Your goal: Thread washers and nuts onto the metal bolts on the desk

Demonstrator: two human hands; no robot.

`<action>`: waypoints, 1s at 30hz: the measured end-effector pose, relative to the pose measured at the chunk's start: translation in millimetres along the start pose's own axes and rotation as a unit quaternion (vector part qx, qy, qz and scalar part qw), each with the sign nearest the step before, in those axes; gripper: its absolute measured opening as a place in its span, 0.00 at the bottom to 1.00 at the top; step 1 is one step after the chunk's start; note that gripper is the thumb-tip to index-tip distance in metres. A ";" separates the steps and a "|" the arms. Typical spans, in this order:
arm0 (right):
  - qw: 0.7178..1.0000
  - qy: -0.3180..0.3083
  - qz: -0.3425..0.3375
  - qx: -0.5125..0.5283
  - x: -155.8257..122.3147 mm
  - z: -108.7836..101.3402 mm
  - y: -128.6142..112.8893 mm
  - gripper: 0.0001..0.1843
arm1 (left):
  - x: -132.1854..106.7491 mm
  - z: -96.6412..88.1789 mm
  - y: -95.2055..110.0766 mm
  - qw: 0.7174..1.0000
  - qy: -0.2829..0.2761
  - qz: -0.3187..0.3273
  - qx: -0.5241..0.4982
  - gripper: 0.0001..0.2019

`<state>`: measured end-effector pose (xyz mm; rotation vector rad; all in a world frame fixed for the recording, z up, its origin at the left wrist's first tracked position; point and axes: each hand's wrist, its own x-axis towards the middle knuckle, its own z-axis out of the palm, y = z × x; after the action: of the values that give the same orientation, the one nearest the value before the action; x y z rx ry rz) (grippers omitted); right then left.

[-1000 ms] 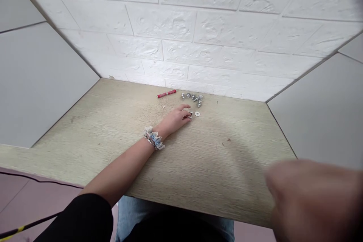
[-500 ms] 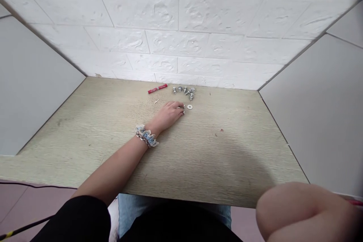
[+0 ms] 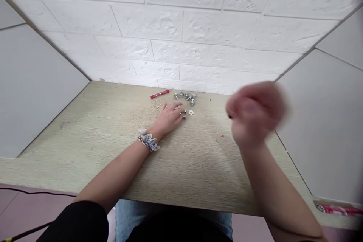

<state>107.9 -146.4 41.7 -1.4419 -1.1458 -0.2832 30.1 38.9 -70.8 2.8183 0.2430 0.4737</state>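
Note:
My left hand (image 3: 168,116) rests on the wooden table (image 3: 198,166), a scrunchie and a chain bracelet (image 3: 147,140) round its wrist. Its fingertips are closed on a small metal bolt (image 3: 183,113). A flat washer (image 3: 191,112) lies just to the right of that bolt. Behind them, near the wall, is a small pile of silver bolts (image 3: 185,96). A red pen-like stick (image 3: 159,93) lies to the left of the pile. My right hand (image 3: 253,115) is raised in the air over the table's right side, smeared by motion, so its fingers cannot be read.
White brick-pattern wall panels stand behind the table and plain grey panels close in both sides. A red object (image 3: 337,209) lies low at the right beyond the table's corner. A dark cable (image 3: 34,191) runs along the floor at the left.
My right hand has risen from the lower right corner to mid-air over the table's right side. My left hand stays at the bolt, with its fingers curled in slightly.

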 end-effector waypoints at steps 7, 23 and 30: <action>0.932 -0.207 0.190 -0.228 -9.8 49.7 122.1 0.09 | 1.6 0.4 -2.4 0.999 0.006 -0.037 -0.025 0.14; 0.886 -0.252 0.311 -0.234 4.3 70.9 164.7 0.17 | 2.8 6.6 -8.5 0.998 0.018 -0.039 -0.048 0.14; 0.900 -0.183 0.344 -0.196 5.7 85.0 165.2 0.04 | 3.3 10.5 -13.0 0.997 0.046 -0.037 -0.047 0.13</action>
<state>198.8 -37.6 -78.6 -2.2292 -0.8120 0.2884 35.2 49.4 -83.2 2.6884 0.3337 0.5831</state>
